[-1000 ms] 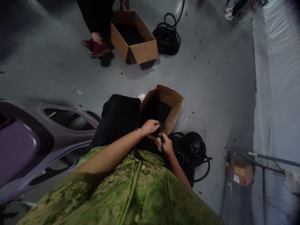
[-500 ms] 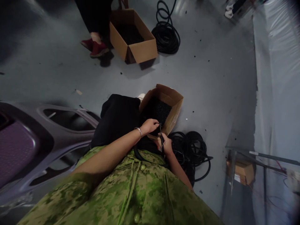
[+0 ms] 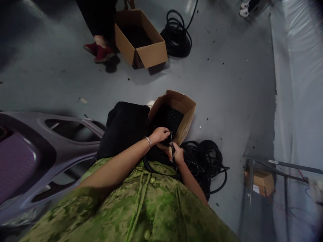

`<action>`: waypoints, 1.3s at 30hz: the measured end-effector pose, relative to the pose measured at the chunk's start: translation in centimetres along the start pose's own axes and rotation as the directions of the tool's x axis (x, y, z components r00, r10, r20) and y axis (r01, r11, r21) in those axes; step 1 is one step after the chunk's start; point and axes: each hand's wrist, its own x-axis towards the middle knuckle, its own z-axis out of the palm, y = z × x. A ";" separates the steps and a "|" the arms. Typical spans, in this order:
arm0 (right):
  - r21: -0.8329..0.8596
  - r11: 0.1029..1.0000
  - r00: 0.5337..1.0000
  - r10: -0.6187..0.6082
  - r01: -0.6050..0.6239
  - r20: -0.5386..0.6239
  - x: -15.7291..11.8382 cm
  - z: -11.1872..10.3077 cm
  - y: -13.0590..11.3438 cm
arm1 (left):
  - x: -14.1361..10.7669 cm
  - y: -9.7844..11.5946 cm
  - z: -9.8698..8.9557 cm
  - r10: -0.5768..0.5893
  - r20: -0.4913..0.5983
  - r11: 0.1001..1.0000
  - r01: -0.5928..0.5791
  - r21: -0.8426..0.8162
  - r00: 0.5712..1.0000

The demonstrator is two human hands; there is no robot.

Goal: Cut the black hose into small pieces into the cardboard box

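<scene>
My left hand, with a bracelet at the wrist, is closed in a pinch at the upper tip of a thin black hose. Whatever small thing its fingertips hold is too small to make out. My right hand is wrapped around the hose lower down; a bit of orange-red shows beside the palm. Both hands are over the near edge of an open cardboard box, which holds many small black pieces. Black tubing curves across my lap under the left forearm.
Coiled black hose lies right of the box. Ahead stand another cardboard box, a hose coil and a person's red shoes. A purple-grey plastic chair is at left; a metal frame stands at right.
The view has shifted slightly, so the far box and shoes sit a little further left. Both hands keep almost the same pose over the box.
</scene>
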 end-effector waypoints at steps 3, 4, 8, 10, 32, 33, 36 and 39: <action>-0.019 1.000 1.000 -0.015 0.015 -0.001 0.0 0.0 -0.2 | -0.4 0.3 -0.5 -0.056 0.038 0.993 0.051 0.109 0.998; -0.026 1.000 1.000 -0.014 0.014 0.003 0.0 -0.1 -0.4 | -0.6 0.4 -0.7 -0.055 0.038 0.987 0.048 0.156 0.998; -0.020 1.000 1.000 0.015 -0.015 0.022 -0.1 -0.4 -0.8 | -0.9 0.6 -1.2 -0.004 0.011 0.963 0.001 0.268 1.000; 0.002 0.999 0.999 0.034 -0.034 0.037 -0.1 -0.9 -0.9 | -0.9 0.7 -1.2 0.027 0.004 0.960 -0.028 0.278 1.000; 0.044 0.996 0.990 0.078 -0.084 0.114 0.0 -2.2 -1.3 | -0.5 0.7 -0.6 0.039 0.087 0.992 -0.050 0.120 0.995; 0.041 0.996 0.992 0.074 -0.079 0.101 0.1 -2.0 -1.2 | -0.6 0.8 -0.6 0.025 0.087 0.993 -0.035 0.115 0.996; 0.023 0.998 0.995 0.059 -0.061 0.083 0.2 -1.6 -0.8 | -0.6 0.8 -0.6 -0.020 0.093 0.996 0.012 0.088 0.995; 0.006 0.999 0.996 0.041 -0.042 0.075 0.4 -1.4 -0.6 | -0.5 0.7 -0.5 -0.042 0.101 0.997 0.035 0.064 0.994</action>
